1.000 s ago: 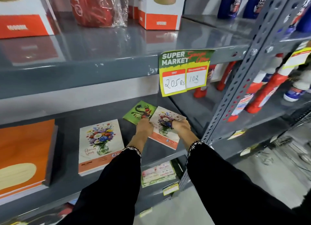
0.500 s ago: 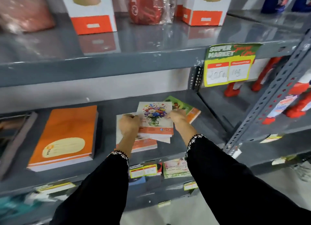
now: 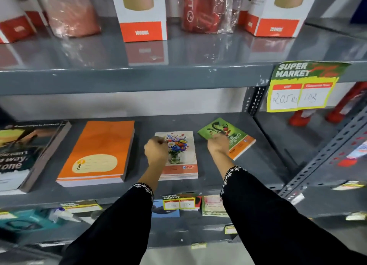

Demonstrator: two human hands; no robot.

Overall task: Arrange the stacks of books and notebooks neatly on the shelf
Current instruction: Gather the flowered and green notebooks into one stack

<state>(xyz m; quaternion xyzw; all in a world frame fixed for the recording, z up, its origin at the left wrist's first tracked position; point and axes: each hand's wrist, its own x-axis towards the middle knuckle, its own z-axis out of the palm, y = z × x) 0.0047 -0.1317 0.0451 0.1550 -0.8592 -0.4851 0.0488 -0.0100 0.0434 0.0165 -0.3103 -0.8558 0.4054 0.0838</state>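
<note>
At the centre of the frame a thin stack of flower-cover notebooks (image 3: 179,155) lies flat on the grey metal shelf (image 3: 143,126), its glossy card covers printed with a bouquet in a glass vase and its page edges squared. The left hand (image 3: 155,151) rests curled on the stack's left side, fingers folded in; whether it grips a cover I cannot tell. Just right of it, the right hand (image 3: 218,145) lies on the lower corner of a green notebook (image 3: 224,133) with an orange band, which sits askew on the shelf; its fingers are bent around the edge. To the left lies a thick orange notebook stack (image 3: 99,153) with a cream oval label, then a dark hardback (image 3: 25,155) at the frame's left edge. The shelf is smooth painted steel, faintly reflective, with perforated angle uprights (image 3: 325,157) at right. A yellow-green paper price tag (image 3: 303,86) hangs from the shelf above, where white-and-orange cartons (image 3: 142,14) and plastic-wrapped goods stand.
</note>
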